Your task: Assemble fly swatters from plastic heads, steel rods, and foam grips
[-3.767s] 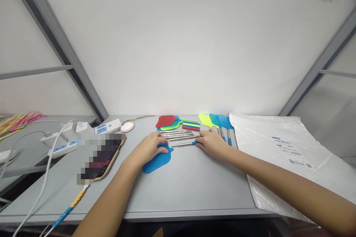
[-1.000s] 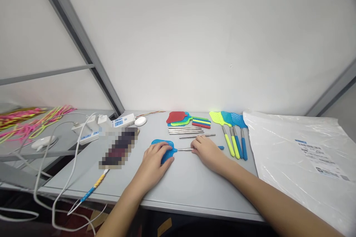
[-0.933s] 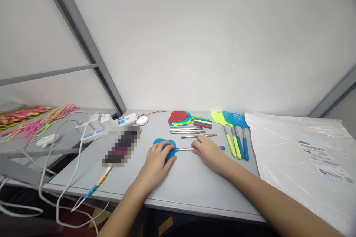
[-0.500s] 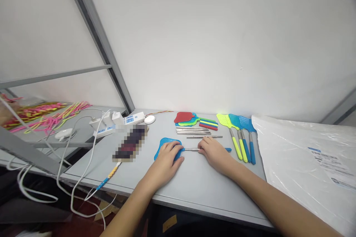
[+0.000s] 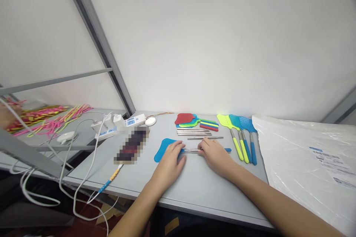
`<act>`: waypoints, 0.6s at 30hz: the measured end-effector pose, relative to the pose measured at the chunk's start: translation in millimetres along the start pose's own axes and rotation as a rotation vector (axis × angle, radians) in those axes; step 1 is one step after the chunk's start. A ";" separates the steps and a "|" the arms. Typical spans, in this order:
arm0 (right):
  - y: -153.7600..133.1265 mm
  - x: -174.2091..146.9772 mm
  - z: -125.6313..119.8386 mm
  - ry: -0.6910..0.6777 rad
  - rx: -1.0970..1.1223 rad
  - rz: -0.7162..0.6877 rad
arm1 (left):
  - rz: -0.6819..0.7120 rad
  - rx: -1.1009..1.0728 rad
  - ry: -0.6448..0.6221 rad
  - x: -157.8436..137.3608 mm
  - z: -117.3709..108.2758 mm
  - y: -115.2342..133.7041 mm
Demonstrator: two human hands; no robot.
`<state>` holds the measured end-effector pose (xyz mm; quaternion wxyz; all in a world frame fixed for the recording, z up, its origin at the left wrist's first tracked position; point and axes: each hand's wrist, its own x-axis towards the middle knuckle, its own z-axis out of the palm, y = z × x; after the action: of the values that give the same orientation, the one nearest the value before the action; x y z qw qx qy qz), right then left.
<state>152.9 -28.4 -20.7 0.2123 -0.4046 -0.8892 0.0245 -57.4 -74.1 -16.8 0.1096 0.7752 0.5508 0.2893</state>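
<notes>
A blue fly swatter [image 5: 163, 150] lies crosswise on the grey table, its mesh head to the left and its blue handle end to the right. My left hand [image 5: 172, 161] is closed on the neck where the head meets the metal rod and hides part of the head. My right hand [image 5: 213, 154] grips the rod near the handle, covering most of the handle. Just beyond my hands lie several loose metal rods [image 5: 194, 132] and one separate rod [image 5: 205, 138]. Behind them are stacked swatter heads with a red one [image 5: 184, 119] on top, and several coloured handles [image 5: 209, 126].
Several assembled fly swatters [image 5: 237, 144] lie side by side on the right, next to a white plastic bag [image 5: 294, 155]. On the left are a blurred-out device [image 5: 132, 146], a power strip [image 5: 135, 120] and white cables [image 5: 91, 159]. Another person's hand [image 5: 8, 116] is near coloured cords [image 5: 52, 114].
My left hand has shifted slightly right from the swatter head onto its neck, uncovering more of the head. My right hand stays on the rod. The whole view has shifted slightly.
</notes>
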 end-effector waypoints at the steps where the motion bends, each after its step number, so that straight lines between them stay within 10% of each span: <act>1: -0.4 -0.2 0.2 0.004 -0.003 0.007 | -0.013 -0.040 0.009 0.9 0.0 0.9; 7: -0.5 -1.0 0.8 0.024 -0.032 0.070 | -0.119 -0.331 0.046 21.0 -20.3 -10.2; 13: -1.4 -1.0 0.7 0.012 -0.058 0.074 | -0.005 0.003 -0.145 40.7 -51.8 -34.3; 18: -1.0 -1.9 1.5 0.006 -0.063 0.092 | 0.085 0.131 -0.234 55.1 -35.3 -36.4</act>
<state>152.6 -30.3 -22.5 0.2009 -0.4514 -0.8694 0.0049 -93.7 -15.4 12.0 0.1100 0.8318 0.5185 0.1649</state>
